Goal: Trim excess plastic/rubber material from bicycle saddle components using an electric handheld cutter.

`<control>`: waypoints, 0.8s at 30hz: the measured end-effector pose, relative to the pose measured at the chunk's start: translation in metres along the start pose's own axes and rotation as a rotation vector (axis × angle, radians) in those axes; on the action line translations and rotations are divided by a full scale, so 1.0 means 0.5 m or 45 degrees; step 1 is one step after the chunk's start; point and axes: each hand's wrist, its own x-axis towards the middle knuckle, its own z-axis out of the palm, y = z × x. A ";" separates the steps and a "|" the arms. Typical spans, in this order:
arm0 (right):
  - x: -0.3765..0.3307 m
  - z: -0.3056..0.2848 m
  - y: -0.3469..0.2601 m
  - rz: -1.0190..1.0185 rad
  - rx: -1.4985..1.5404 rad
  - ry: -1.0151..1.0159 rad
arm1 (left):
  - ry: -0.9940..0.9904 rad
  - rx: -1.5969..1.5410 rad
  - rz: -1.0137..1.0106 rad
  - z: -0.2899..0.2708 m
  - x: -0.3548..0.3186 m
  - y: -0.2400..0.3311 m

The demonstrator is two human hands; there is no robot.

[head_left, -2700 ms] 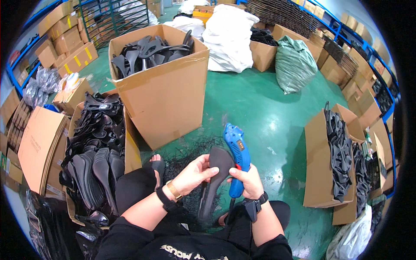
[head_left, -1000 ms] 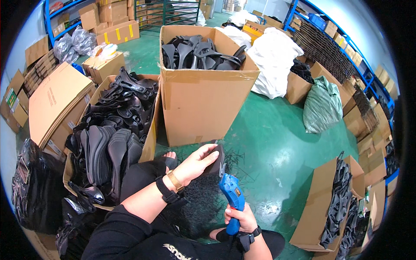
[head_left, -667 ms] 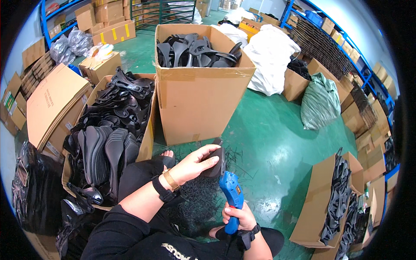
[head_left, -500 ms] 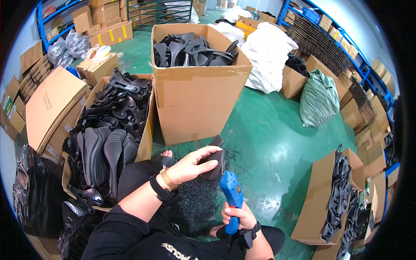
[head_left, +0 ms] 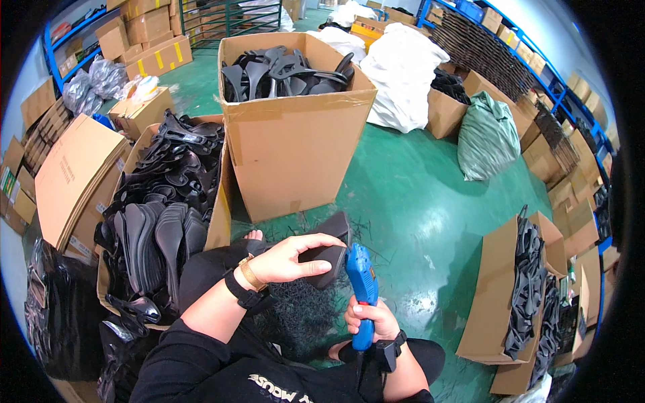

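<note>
Green warehouse floor (head_left: 430, 201) ringed by open cardboard cartons (head_left: 295, 134) of black moulded parts. Over our lap, the left hand (head_left: 285, 258) was clamped, fingers over the top edge, on a black saddle-shaped piece (head_left: 329, 252); we judged it light, stiff and smooth, best taken by its broad end. The right hand (head_left: 369, 321) was closed around the handle of a blue handheld tool (head_left: 361, 295), its nose just beside the piece. Black trimmings (head_left: 302, 316) lay below.
</note>
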 end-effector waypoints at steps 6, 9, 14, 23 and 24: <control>0.000 0.010 -0.034 -0.362 -0.085 0.133 | 0.022 0.019 -0.097 0.008 0.001 -0.002; -0.013 0.022 -0.044 -0.413 -0.083 0.156 | 0.123 -0.043 -0.177 0.009 -0.002 0.015; -0.017 0.006 -0.025 -0.374 -0.247 0.189 | 0.163 -0.133 -0.129 0.017 0.006 -0.001; 0.019 0.025 -0.042 -0.628 -0.478 0.493 | -0.027 0.718 0.119 0.098 0.017 -0.058; 0.024 0.020 -0.042 -0.641 -0.517 0.517 | 0.030 0.774 0.117 0.104 0.017 -0.057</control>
